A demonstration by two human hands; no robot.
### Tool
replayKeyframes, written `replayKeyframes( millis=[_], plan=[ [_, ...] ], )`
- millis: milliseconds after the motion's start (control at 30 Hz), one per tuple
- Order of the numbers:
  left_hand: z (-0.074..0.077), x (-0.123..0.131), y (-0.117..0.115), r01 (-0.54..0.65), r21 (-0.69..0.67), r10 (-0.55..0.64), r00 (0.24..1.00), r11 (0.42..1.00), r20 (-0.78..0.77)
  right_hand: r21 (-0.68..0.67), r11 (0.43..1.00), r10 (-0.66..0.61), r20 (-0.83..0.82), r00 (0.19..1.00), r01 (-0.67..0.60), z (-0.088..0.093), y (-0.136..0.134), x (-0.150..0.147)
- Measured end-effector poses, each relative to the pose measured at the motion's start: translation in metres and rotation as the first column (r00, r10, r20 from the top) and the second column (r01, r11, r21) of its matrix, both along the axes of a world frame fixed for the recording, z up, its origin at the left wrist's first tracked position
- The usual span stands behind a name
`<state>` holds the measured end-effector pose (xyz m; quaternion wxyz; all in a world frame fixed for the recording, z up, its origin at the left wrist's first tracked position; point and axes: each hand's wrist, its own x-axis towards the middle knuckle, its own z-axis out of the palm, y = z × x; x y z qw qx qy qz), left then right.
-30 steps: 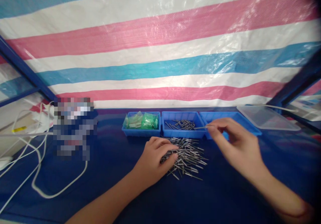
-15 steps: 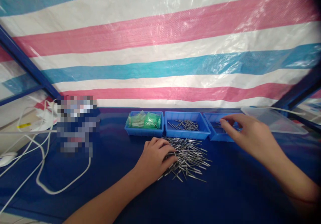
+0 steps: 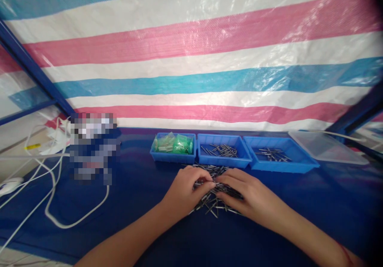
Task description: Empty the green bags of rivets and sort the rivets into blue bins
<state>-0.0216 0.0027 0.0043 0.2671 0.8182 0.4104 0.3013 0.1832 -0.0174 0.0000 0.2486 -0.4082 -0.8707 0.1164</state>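
Observation:
A loose pile of thin metal rivets (image 3: pixel 214 208) lies on the dark blue table, in front of the blue bins. My left hand (image 3: pixel 191 185) is over the pile's left side, its thumb and index finger pinched together on something too small to make out. From the right, my right hand (image 3: pixel 243 189) reaches over the pile, fingers apart, its fingertips close to the left fingertips. The middle bin (image 3: pixel 247 161) and the right bin (image 3: pixel 302 166) each hold some rivets. Green and clear packets (image 3: pixel 181 144) fill the left bin (image 3: pixel 173 158).
A translucent lid (image 3: pixel 332 149) lies at the back right. White cables (image 3: pixel 54 211) run over the table's left side near a blurred-out patch (image 3: pixel 92 151). Behind stands a striped plastic sheet (image 3: pixel 191 71) between blue frame bars.
My right hand has moved left and down from the right bin to the pile, uncovering the rivets in that bin. My left thumb and index finger have closed together.

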Motion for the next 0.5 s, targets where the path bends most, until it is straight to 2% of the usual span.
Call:
replayKeyframes(
  millis=[100, 200, 333, 500],
  plan=[
    [0.0014, 0.0026, -0.0049, 0.014, -0.116, -0.001, 0.994, 0.993, 0.113, -0.100, 0.994, 0.032, -0.134, 0.990, -0.046, -0.0021, 0.0006, -0.0038],
    [0.0015, 0.0045, -0.0083, 0.018, -0.194, 0.016, 0.984, 0.981, 0.176, -0.169, 0.984, 0.010, -0.281, 0.960, -0.060, -0.0009, 0.0022, -0.0013],
    [0.0001, 0.0057, -0.0098, 0.000, -0.233, 0.052, 0.974, 0.972, 0.219, -0.220, 0.976, -0.082, -0.416, 0.906, -0.013, -0.0024, 0.0031, 0.0022],
    [-0.0020, 0.0068, -0.0108, -0.006, -0.235, 0.058, 0.974, 0.972, 0.217, -0.293, 0.956, -0.179, -0.495, 0.850, 0.031, -0.0068, 0.0022, 0.0018]
  ],
)
